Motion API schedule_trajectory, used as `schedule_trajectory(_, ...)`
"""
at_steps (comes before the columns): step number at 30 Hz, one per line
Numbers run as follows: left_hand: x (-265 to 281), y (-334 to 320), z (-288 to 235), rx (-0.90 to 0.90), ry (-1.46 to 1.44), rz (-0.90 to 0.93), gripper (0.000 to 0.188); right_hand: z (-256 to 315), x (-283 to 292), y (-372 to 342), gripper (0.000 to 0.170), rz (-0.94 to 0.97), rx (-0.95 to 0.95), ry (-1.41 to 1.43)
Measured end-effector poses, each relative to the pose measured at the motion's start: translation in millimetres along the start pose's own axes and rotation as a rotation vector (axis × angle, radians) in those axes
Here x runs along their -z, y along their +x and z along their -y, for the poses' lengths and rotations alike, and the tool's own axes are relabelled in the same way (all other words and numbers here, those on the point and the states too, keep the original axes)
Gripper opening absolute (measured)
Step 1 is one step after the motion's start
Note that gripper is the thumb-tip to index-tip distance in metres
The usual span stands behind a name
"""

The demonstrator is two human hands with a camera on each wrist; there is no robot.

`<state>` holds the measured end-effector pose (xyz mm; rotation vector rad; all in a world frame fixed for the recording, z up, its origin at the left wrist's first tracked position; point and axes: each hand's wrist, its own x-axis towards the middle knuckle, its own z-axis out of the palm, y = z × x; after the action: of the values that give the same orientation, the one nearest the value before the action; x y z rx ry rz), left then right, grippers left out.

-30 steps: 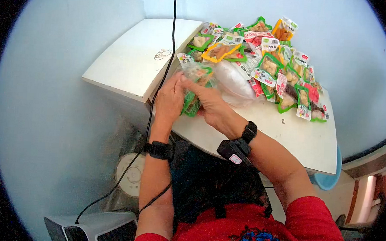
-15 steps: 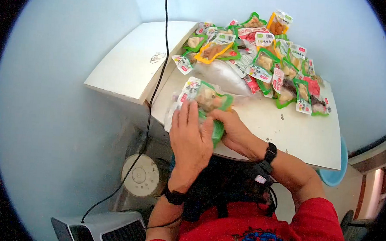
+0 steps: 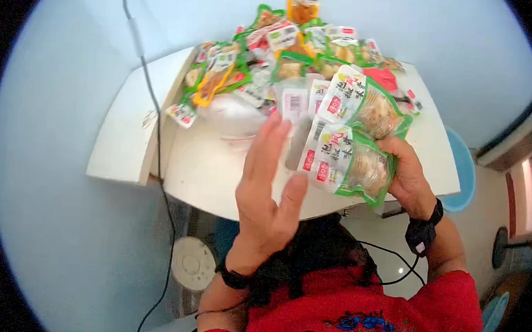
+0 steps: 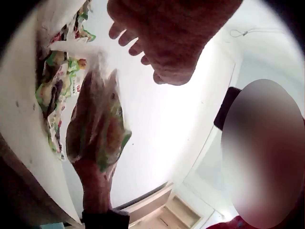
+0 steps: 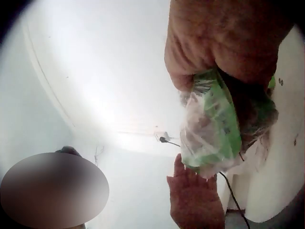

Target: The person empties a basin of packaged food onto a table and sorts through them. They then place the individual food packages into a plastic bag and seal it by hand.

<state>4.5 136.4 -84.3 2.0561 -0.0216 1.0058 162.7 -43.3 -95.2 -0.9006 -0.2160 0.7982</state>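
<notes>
My right hand [image 3: 411, 176] grips several clear food pouches [image 3: 368, 168] by their green-edged bottoms, above the right half of the table. White printed tops fan out toward the left, and pale chunks of food show through the plastic. In the right wrist view a green-edged pouch [image 5: 209, 129] hangs from the curled fingers. My left hand [image 3: 267, 196] is raised beside the pouches' printed ends, its fingers straight and nothing in them. The left wrist view shows this hand [image 4: 167, 38] apart from the bundle [image 4: 112, 129].
A heap of similar pouches [image 3: 289, 71] covers the back of the white table [image 3: 199, 180], with a clear plastic bag [image 3: 232, 113] in front. On the left stands a raised white panel [image 3: 121, 122], crossed by a black cable [image 3: 157, 115]. A blue basin [image 3: 461, 170] sits beyond the right edge.
Both hands were on the pouches at the table's left front. The left hand has let go and opened; the right hand has carried the bundle to the right. The head view has turned right.
</notes>
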Motion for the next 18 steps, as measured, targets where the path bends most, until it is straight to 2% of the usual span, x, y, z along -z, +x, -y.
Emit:
schedule_trajectory(2,-16.8,12.5,5.2,0.121,-0.218,0.027,0.06,6.9,15.3,-9.7,0.054,-0.021,0.016,0.01)
schedule_trajectory(3,-23.1,17.3,11.9,0.179,-0.292,0.105,0.07,7.5,21.5,-14.7,0.055,-0.031,0.012,0.003)
schedule_trajectory(6,-42.2,26.4,22.5,0.32,-0.318,0.238,0.079,5.9,29.3,-21.1,0.055,-0.033,0.057,0.011)
schedule_trajectory(7,-45.9,28.1,18.5,0.336,-0.323,0.228,0.083,5.0,30.8,-22.4,0.055,-0.032,0.078,0.02)
schedule_trajectory(10,-46.4,31.7,18.2,0.657,-0.729,0.118,0.081,11.8,45.5,-25.9,0.053,-0.09,0.052,0.089)
schedule_trajectory(13,-48.9,31.7,21.4,0.743,-0.745,0.228,0.071,16.3,76.6,-26.5,0.05,-0.081,0.107,0.113)
schedule_trajectory(14,-53.2,26.9,24.6,0.767,-0.744,0.262,0.069,20.2,85.4,-28.3,0.049,-0.115,0.176,0.125)
schedule_trajectory(17,-73.1,2.4,29.4,0.474,-0.221,0.518,0.064,50.6,115.6,-38.3,0.05,-0.261,0.397,0.097)
schedule_trajectory(18,-78.5,-2.4,23.8,0.161,0.076,0.603,0.063,63.5,130.9,-42.4,0.052,-0.313,0.473,0.044)
